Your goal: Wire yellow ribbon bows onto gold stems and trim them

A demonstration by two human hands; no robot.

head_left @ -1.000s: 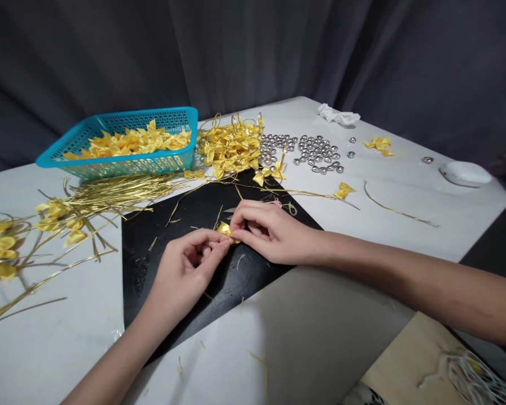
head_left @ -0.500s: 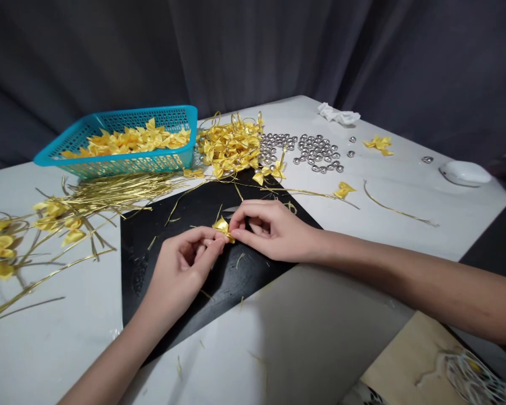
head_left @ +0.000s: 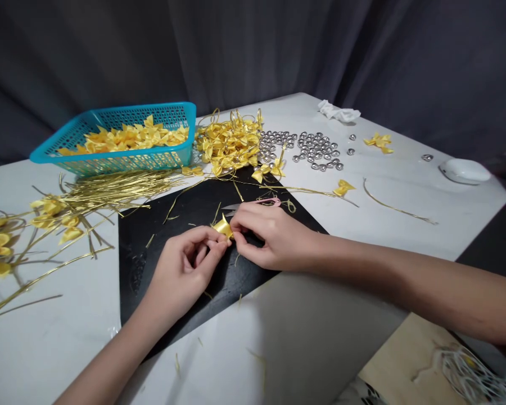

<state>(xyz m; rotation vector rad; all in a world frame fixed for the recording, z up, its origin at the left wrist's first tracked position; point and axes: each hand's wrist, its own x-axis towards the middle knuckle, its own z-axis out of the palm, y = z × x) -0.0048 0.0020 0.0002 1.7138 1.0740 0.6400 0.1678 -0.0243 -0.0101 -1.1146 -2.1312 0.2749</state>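
Note:
Both hands meet over a black mat (head_left: 181, 214) on a white table (head_left: 67, 337). My left hand (head_left: 185, 270) and my right hand (head_left: 265, 236) pinch a small yellow ribbon bow (head_left: 222, 227) between their fingertips, just above the mat. Small scissors with a pink handle (head_left: 266, 201) lie on the mat right behind my right hand.
A teal basket (head_left: 122, 160) of yellow bows stands at the back left. Gold wires (head_left: 109, 191) lie in front of it, finished bows (head_left: 0, 242) at the left edge. A bow pile (head_left: 230, 143), silver beads (head_left: 316, 151), white tissue (head_left: 337, 112) and a white dish (head_left: 464, 170) lie behind and right.
The yellow bow has turned slightly between the fingertips. My right hand has shifted a little toward me, uncovering the pink scissors behind it.

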